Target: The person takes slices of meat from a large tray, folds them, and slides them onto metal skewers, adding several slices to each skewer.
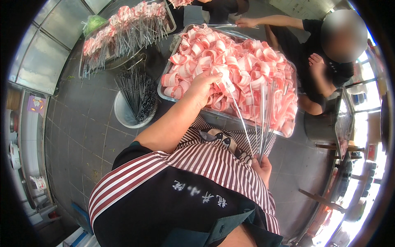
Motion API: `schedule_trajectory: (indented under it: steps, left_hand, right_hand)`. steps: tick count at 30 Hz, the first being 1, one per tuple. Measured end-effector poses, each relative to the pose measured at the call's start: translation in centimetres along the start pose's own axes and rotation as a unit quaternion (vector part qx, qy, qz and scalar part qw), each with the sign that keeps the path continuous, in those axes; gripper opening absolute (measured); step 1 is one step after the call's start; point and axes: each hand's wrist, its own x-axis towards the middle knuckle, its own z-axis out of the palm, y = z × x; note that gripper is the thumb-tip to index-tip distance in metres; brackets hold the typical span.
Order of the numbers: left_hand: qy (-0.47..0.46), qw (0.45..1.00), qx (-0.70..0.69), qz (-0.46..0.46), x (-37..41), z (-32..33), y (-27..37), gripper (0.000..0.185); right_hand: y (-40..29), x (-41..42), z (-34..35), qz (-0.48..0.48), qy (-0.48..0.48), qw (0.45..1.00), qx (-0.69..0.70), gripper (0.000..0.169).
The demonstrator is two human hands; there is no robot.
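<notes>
My left hand [205,85] pinches a slice of raw, fat-streaked meat [227,83] at the near side of a heaped metal tray. One metal skewer [242,119] runs from that slice down to my right hand [262,169]. That hand grips the lower ends of several thin metal skewers [262,123], which fan upward in front of my striped apron. Under my left hand lies the pile of curled meat slices [234,55], filling the metal tray [168,96]. How far the skewer tip passes through the slice is hidden by the meat and fingers.
Left of the tray, a white bucket [121,112] holds a dense bundle of dark skewers [135,95]. Beyond it are trays of threaded meat skewers [132,21] and a green-filled plastic bag [95,25]. A person [321,58] sits at right, one hand holding skewers at the tray's far edge.
</notes>
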Motion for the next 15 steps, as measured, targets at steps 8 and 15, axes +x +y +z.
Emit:
schedule_trajectory:
  steps: [8,15]
  left_hand:
    - [0.013,0.903,0.347,0.253,-1.0,1.3,-1.0,0.019]
    - [0.006,0.900,0.389,0.197,-1.4,1.1,-2.9,0.018]
  right_hand:
    - [1.0,0.4,-0.2,-0.038,0.016,0.999,-0.014,0.011]
    - [1.3,0.7,0.0,-0.030,0.027,0.999,-0.029,0.009]
